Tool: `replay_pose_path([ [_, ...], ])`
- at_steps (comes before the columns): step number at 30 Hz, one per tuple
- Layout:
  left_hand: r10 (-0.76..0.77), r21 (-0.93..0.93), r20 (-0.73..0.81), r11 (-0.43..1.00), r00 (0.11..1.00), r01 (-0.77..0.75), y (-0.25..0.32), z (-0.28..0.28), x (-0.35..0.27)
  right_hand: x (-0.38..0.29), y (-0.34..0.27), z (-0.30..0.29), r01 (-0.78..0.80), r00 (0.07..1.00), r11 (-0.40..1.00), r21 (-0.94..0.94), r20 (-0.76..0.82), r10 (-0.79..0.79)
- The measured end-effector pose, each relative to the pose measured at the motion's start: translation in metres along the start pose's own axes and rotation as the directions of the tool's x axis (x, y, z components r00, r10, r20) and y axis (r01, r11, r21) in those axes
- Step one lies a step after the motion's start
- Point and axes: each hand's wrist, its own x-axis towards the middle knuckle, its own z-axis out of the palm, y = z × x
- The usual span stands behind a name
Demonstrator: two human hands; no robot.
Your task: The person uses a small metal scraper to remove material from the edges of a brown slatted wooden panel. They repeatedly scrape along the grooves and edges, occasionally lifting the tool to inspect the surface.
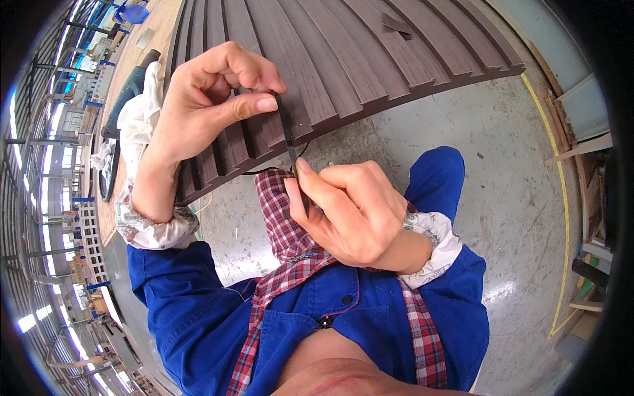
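Observation:
A thin, dark, narrow strip [289,141] runs slantwise between my two hands, over the near edge of a brown, wood-grained fluted panel [327,64]. Its upper end is pinched between the thumb and forefinger of my left hand [218,94]. Lower down, my right hand [354,210] holds the strip between thumb and fingers, in front of a red checked apron [277,213]. What the strip is made of cannot be told. A small, dark brown scrap [395,24] lies on the panel's ridges at the upper right.
Left of the panel, a wooden tabletop [158,20] carries a dark green power tool [130,94], white cloth gloves [141,116] and a roll of tape [145,38]. A yellow line [557,163] marks the grey floor. Boards and offcuts [587,307] stand at the right.

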Motion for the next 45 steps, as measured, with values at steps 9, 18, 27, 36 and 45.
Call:
replay_pose_path([
  [9,-0.029,0.002,0.014,1.000,0.999,0.029,0.0010,0.0016,0.0008,-0.0023,-0.0005,0.0005,-0.026,1.000,0.999,0.018,0.000,0.026],
  [18,-0.007,0.008,0.006,1.000,1.000,0.007,-0.0010,0.0010,0.0004,-0.0003,-0.0023,-0.0005,-0.045,0.999,0.998,0.037,0.016,0.045],
  [27,-0.015,0.026,-0.003,1.000,1.000,0.015,0.0007,0.0022,0.0010,0.0009,-0.0050,-0.0047,-0.096,0.994,0.993,0.073,0.050,0.092],
  [36,-0.034,0.050,0.014,0.998,0.999,0.033,0.0022,0.0006,0.0006,-0.0042,-0.0013,0.0038,-0.044,0.999,0.999,0.030,-0.017,0.045],
  [45,0.009,0.187,0.025,0.982,1.000,-0.013,0.0022,0.0003,0.0031,0.0053,-0.0026,-0.0050,-0.080,0.995,0.997,0.012,0.058,0.079],
])
